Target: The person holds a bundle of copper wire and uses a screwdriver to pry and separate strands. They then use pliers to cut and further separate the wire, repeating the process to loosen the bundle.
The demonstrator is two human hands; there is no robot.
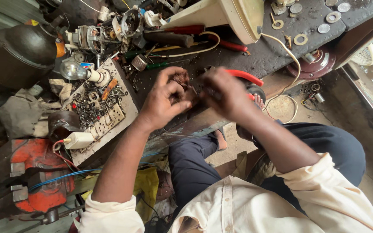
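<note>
We grip a small dark coil part [182,82] between both hands, left hand [162,101] and right hand [225,92] clamped together; next calls for careful fingertip prying, we judge

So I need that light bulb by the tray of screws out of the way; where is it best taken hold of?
Grip the white socket at the base of the light bulb, not the glass. The bulb lies on its side, glass pointing left, socket toward the tray of screws. Come from above, fingers across the socket; it looks sturdier and less slippery than the round glass.
</note>
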